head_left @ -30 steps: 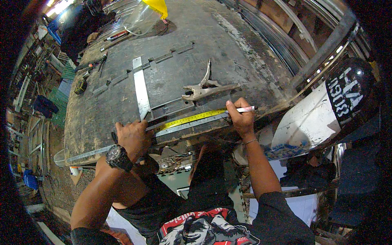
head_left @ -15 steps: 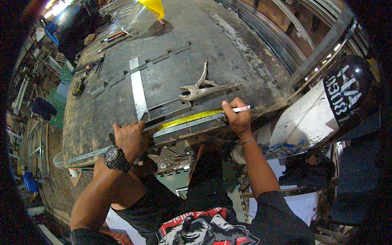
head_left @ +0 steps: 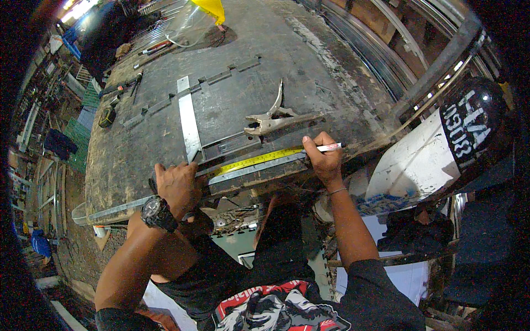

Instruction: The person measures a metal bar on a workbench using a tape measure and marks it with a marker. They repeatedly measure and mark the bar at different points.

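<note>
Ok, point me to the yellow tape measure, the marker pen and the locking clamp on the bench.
yellow tape measure [head_left: 256,160], head view, middle of the extended blade.
marker pen [head_left: 329,147], head view, white barrel past the right hand [head_left: 323,160].
locking clamp [head_left: 276,119], head view, body near the jaw pivot.

**Grimy steel everywhere**

The table [head_left: 232,60] is dull, rough, scuffed steel, matt with grime. The square [head_left: 187,121] and bar [head_left: 259,168] look like smoother, brighter bare metal. The tape [head_left: 256,160] is glossy yellow. The clamp [head_left: 279,117] is worn grey metal, the marker [head_left: 330,147] shiny plastic.
</note>
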Action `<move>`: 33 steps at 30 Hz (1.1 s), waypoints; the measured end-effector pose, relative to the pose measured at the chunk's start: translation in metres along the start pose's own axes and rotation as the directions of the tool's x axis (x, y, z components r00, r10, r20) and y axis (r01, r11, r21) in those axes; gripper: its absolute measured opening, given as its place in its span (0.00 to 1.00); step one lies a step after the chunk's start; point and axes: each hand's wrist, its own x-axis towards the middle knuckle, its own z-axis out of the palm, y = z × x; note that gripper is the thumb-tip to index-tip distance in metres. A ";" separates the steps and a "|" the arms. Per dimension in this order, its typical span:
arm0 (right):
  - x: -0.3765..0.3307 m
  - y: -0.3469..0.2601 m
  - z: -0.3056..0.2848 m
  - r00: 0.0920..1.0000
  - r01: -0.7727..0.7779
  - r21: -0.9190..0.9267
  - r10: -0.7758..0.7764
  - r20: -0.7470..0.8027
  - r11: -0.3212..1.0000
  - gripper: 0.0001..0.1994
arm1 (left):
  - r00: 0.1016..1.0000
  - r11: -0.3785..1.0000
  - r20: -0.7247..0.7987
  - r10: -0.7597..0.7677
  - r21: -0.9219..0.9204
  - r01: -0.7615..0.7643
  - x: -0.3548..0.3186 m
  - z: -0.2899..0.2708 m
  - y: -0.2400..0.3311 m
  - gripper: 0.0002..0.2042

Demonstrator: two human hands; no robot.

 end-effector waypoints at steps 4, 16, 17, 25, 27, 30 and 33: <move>0.001 0.000 0.000 1.000 0.002 -0.014 -0.002 0.020 1.000 0.20 | 1.000 1.000 -0.008 0.003 0.009 -0.003 0.000 0.000 0.000 0.15; 0.006 -0.001 -0.008 0.981 -0.082 -0.011 0.083 0.173 0.997 0.16 | 1.000 1.000 0.001 -0.005 0.006 0.005 0.001 -0.001 0.001 0.15; 0.006 -0.001 -0.009 0.982 -0.079 -0.017 0.080 0.168 0.997 0.16 | 1.000 1.000 -0.008 0.001 -0.005 -0.001 0.001 -0.001 0.001 0.15; 0.007 0.005 -0.006 0.999 -0.030 -0.046 0.031 0.022 0.998 0.18 | 1.000 0.999 -0.001 0.011 0.032 -0.011 -0.001 -0.004 0.003 0.15; 0.005 0.007 -0.006 0.999 -0.018 -0.011 0.018 0.046 1.000 0.18 | 1.000 0.999 0.007 0.011 0.030 -0.011 -0.001 -0.006 0.003 0.15; 0.005 0.010 -0.005 0.997 0.001 0.004 -0.001 0.073 1.000 0.18 | 0.999 1.000 0.036 -0.005 0.012 0.004 0.000 -0.009 0.004 0.16; 0.004 0.014 -0.006 0.999 0.034 0.028 -0.033 -0.027 0.999 0.18 | 0.997 1.000 0.070 -0.026 0.007 0.026 0.001 -0.011 0.005 0.16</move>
